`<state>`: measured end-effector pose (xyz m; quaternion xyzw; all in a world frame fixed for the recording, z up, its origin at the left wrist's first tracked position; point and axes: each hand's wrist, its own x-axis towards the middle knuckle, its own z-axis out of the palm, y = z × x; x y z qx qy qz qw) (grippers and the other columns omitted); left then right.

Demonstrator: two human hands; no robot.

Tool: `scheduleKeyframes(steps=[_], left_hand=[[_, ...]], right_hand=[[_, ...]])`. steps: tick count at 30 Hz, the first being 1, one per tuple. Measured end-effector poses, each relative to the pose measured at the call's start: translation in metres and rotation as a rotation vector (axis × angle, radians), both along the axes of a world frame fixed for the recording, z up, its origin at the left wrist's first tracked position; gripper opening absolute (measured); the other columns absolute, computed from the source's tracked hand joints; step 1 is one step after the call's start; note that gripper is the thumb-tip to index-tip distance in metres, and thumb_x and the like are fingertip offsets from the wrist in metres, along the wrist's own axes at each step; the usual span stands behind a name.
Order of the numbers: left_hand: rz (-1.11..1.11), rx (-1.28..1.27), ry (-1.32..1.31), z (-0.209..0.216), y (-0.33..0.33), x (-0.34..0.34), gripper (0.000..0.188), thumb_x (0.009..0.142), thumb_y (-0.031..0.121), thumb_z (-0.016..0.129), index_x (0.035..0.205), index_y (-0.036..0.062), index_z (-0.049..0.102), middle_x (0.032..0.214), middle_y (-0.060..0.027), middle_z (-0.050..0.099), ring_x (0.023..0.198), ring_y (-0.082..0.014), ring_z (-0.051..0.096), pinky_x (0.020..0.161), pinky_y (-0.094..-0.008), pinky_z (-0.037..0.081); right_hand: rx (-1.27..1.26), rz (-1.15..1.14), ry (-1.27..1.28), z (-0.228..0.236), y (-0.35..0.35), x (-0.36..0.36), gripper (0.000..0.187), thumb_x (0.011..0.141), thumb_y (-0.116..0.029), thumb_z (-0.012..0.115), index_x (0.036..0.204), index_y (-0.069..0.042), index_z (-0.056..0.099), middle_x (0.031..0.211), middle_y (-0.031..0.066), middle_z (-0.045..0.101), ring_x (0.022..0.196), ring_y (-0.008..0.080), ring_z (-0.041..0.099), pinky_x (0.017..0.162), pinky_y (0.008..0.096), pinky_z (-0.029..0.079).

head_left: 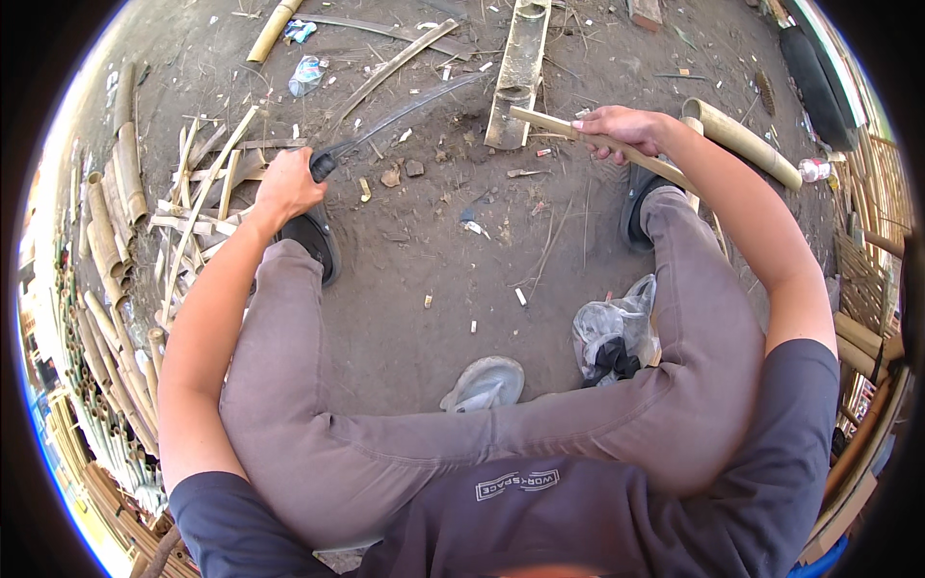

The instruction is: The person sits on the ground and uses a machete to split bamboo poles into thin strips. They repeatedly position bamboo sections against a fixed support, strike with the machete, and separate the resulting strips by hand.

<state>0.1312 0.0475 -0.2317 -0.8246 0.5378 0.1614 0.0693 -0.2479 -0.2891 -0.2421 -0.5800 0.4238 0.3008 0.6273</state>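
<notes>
My left hand (289,185) is closed around the black handle of a machete (405,111), whose long grey blade points away and to the right, low over the dirt. My right hand (621,130) grips a split bamboo strip (551,122); one end points left, and the other runs back under my wrist beside my right knee. Just beyond the strip's left end, a halved bamboo trough (518,77) lies on the ground. Blade and strip are apart.
Split bamboo offcuts (207,183) pile up at the left, with bamboo poles (101,226) past them. A thick bamboo tube (742,144) and a plastic bottle (814,170) lie at the right, near a black tire (817,87). A plastic bag (617,323) sits by my right leg.
</notes>
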Motion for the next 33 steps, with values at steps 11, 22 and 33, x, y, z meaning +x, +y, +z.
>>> scheduleKeyframes(steps=[11,22,33], left_hand=[[-0.353,-0.072,-0.018,0.0,-0.004,0.0,0.028,0.07,0.014,0.072,0.086,0.0033,0.052,0.078,-0.0206,0.064,0.078,-0.0421,0.065,0.072,-0.0507,0.051],[-0.416,-0.096,0.085,0.001,-0.047,-0.041,0.026,0.07,0.014,0.072,0.086,0.0037,0.054,0.074,-0.0199,0.064,0.076,-0.0418,0.065,0.069,-0.0507,0.051],[-0.437,-0.05,-0.014,0.003,-0.068,-0.075,0.025,0.072,0.013,0.072,0.088,0.0021,0.057,0.076,-0.0184,0.067,0.075,-0.0391,0.068,0.068,-0.0474,0.055]], right_hand=[[-0.101,0.061,-0.046,0.005,0.013,0.005,0.037,0.1,-0.042,0.057,0.115,-0.008,0.059,0.079,-0.003,0.05,0.069,0.0083,0.048,0.055,0.0267,0.044],[-0.186,-0.064,-0.099,-0.007,0.01,-0.001,0.039,0.102,-0.038,0.057,0.114,-0.001,0.053,0.083,0.0061,0.06,0.065,0.0118,0.055,0.052,0.0282,0.047],[-0.293,0.038,-0.098,0.015,0.018,0.01,0.036,0.103,-0.035,0.055,0.112,0.0,0.055,0.078,0.0069,0.061,0.064,0.0128,0.057,0.051,0.0287,0.049]])
